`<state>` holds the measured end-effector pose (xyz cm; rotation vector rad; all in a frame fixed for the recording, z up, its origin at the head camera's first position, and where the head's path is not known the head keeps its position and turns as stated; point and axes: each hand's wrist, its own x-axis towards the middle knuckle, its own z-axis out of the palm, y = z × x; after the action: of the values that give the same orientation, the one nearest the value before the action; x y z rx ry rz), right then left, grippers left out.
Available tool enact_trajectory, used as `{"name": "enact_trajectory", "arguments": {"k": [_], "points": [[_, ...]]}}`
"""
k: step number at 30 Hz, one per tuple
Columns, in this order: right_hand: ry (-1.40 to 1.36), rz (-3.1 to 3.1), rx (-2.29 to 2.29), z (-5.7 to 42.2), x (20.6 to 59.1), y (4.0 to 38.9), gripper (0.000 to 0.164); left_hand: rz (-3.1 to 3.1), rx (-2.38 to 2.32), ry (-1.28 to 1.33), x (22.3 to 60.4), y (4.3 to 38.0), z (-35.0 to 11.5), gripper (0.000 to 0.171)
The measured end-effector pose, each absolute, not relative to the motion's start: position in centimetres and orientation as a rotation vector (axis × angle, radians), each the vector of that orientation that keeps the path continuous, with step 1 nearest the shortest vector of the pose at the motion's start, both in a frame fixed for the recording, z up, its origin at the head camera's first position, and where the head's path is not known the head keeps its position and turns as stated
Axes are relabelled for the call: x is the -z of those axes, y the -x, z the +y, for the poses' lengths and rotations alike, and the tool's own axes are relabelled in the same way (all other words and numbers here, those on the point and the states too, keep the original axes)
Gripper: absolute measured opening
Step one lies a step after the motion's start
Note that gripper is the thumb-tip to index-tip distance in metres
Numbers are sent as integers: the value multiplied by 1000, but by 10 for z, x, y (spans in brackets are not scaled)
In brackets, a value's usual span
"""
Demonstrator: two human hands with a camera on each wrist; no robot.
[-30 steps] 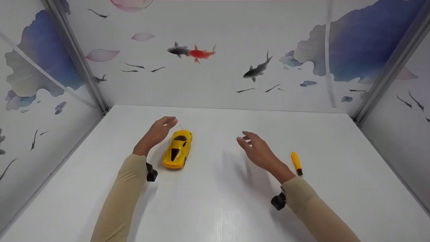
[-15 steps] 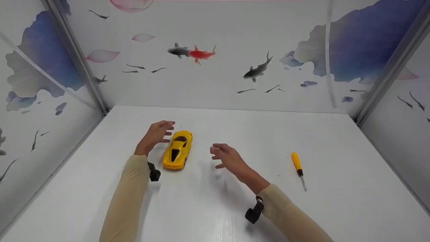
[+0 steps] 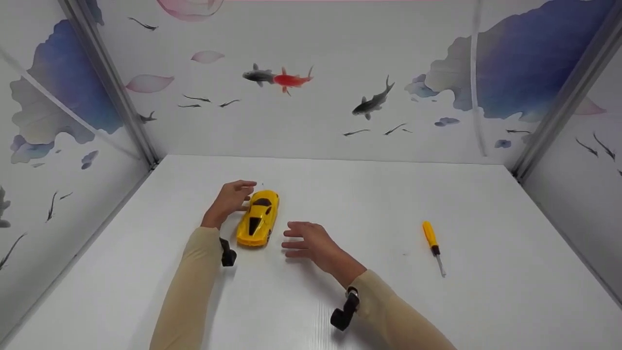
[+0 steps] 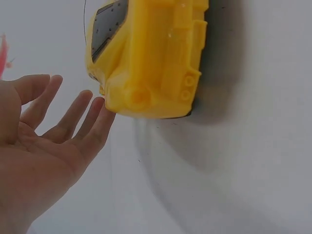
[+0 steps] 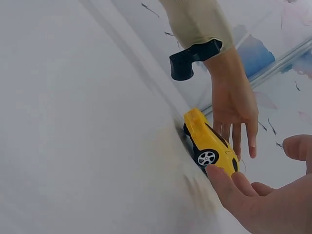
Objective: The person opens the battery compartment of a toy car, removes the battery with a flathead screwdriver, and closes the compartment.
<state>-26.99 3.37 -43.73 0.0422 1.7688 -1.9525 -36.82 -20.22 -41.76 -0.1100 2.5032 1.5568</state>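
Observation:
A yellow toy car [image 3: 257, 218] with dark windows stands on the white table, left of the middle. My left hand [image 3: 232, 198] is at its left side, fingers spread and close to the body; in the left wrist view the left hand's fingertips [image 4: 100, 109] reach the car's [image 4: 156, 63] edge, though I cannot tell whether they touch. On the car's other side my right hand [image 3: 313, 245] has its fingers extended toward it, with a gap between in the head view. The right wrist view shows the car [image 5: 209, 141] between both hands. Neither hand grips anything.
A screwdriver [image 3: 431, 240] with a yellow handle lies on the right part of the white table [image 3: 369, 194]. Printed panels [image 3: 311, 112] with fish and leaves wall the table at the back and both sides. A small black camera sits on each wrist.
My right hand has moved left and nearer to the car, uncovering the screwdriver's shaft. The left hand has shifted slightly toward the car and lower in view, its fingers spreading. The car stays put.

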Motion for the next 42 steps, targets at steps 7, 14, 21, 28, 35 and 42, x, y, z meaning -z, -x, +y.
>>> {"name": "enact_trajectory", "arguments": {"k": [7, 14, 21, 28, 35, 42], "points": [[-181, 1538, 2026, 18, 446, 271, 66, 2506, -1449, 63, 425, 370, -201, 50], [-234, 1444, 2080, 3, 456, 268, 62, 2525, -1383, 103, 431, 373, -203, 52], [-221, 1380, 2159, -8, 454, 264, 61, 2496, -1384, 160, 432, 374, -206, 51], [-198, 1348, 2191, -10, 457, 265, 63, 2504, -1323, 106, 435, 372, -204, 49], [-160, 1376, 2166, -11, 457, 266, 61, 2505, -1332, 78, 438, 373, -203, 47], [-202, 1416, 2146, -8, 460, 266, 55, 2491, -1280, 85, 438, 372, -202, 53]]}}
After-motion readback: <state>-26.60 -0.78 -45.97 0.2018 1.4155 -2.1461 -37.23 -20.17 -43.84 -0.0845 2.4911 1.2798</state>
